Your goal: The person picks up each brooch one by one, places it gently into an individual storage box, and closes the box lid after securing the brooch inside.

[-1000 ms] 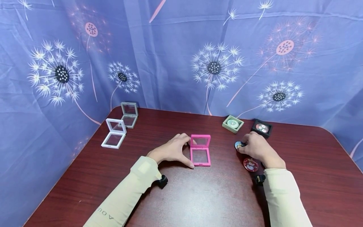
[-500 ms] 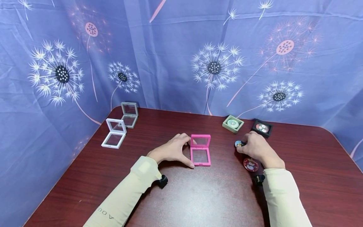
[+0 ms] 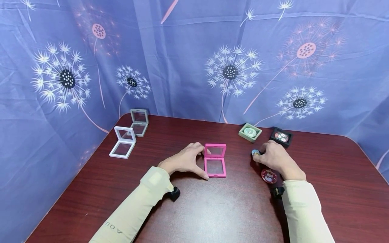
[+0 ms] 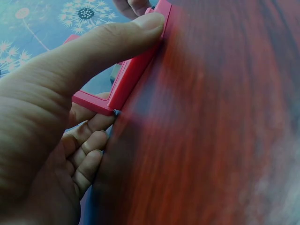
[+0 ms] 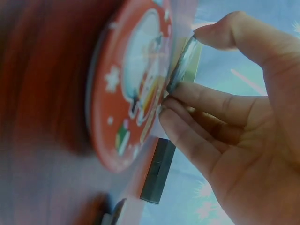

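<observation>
In the head view a pink hinged display frame (image 3: 214, 167) with clear windows stands unfolded on the table, its lid raised at the back. My left hand (image 3: 186, 162) spans its left side; the thumb touches the near corner and the fingers reach behind the lid. The left wrist view shows that thumb lying along the pink edge (image 4: 136, 70). My right hand (image 3: 275, 158) pinches a round blue printed disc (image 3: 256, 152) between thumb and forefinger, tilted up in the right wrist view. A red round disc (image 3: 269, 176) with a cartoon print lies just nearer than this hand.
A white unfolded frame (image 3: 123, 149) and a grey one (image 3: 139, 130) stand at the far left. Behind my right hand are a green box (image 3: 243, 134) holding a green disc and a black box (image 3: 287, 143) holding another disc. A patterned blue curtain (image 3: 182, 60) hangs behind the table.
The blue disc has tipped up a little in my right hand, showing a narrower face. My left hand and the pink frame stay where they were.
</observation>
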Motion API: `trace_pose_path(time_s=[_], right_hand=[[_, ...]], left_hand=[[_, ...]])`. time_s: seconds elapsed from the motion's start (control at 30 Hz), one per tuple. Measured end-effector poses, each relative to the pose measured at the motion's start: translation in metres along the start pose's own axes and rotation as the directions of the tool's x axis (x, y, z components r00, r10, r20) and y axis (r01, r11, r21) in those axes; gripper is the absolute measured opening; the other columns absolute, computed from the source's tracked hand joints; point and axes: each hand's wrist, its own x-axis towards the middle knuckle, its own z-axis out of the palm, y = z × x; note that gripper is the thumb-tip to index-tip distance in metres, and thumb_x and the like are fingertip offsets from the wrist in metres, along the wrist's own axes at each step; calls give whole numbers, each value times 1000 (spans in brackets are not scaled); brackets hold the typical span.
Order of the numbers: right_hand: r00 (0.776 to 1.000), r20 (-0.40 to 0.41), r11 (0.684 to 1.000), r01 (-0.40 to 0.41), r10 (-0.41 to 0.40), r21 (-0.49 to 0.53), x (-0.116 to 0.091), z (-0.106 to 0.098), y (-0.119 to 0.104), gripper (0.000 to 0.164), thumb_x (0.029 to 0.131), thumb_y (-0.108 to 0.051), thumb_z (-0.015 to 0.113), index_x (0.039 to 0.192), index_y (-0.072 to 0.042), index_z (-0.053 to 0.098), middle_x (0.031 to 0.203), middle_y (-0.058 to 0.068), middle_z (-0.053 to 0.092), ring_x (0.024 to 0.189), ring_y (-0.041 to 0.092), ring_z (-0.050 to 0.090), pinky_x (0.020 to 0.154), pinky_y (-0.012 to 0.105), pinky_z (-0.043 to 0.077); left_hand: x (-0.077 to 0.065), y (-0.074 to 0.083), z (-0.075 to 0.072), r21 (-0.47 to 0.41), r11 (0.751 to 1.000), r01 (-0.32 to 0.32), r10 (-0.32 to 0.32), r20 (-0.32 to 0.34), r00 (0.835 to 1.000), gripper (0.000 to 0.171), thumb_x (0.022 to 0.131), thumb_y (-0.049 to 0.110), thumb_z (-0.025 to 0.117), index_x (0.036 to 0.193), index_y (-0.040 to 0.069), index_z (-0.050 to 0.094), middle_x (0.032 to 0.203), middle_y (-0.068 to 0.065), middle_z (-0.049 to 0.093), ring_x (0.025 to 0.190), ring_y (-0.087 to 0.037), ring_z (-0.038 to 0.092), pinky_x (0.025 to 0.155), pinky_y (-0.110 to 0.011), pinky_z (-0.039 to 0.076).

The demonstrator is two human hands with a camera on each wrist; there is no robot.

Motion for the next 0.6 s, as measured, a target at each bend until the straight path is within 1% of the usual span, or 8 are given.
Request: trace_pose_path(time_s=[0.13, 0.27, 0.43, 0.6], right_hand=[[1000, -13, 1000, 12, -13, -8, 1, 1, -1, 24, 85, -25, 75, 80, -2, 70, 94, 18, 61, 87, 34, 61, 83, 54, 52], [1000, -8, 1000, 10, -10, -15, 1, 1, -2, 24, 85, -26, 75, 76, -5, 69, 94, 17, 60, 88, 34, 61, 83, 53, 52], [1000, 9, 1000, 3, -3, -18, 2, 1, -3, 27, 85, -26, 76, 82, 0, 70, 98, 21, 62, 90, 36, 62, 85, 55, 52], [1000, 17, 1000, 14, -13, -12, 1, -1, -5, 31, 85, -26, 77, 89, 4, 72, 101, 23, 63, 93, 39, 63, 87, 56, 52]], left_hand=[[0, 0, 0, -6, 1000, -4, 4, -1, 1000, 76, 66, 52, 100, 123, 19, 64, 122, 5, 55, 114, -15, 48, 98, -33, 47], [0, 0, 0, -13, 1000, -6, 6, -2, 1000, 76, 66, 52, 100, 124, 19, 64, 122, 5, 55, 114, -15, 48, 98, -33, 48], [0, 0, 0, -11, 1000, -2, 2, 2, 1000, 75, 66, 51, 100, 123, 18, 64, 123, 4, 55, 114, -15, 48, 98, -33, 48], [0, 0, -1, -5, 1000, 5, -5, 5, 1000, 75, 67, 52, 100, 123, 18, 63, 123, 4, 55, 114, -15, 48, 98, -33, 48]])
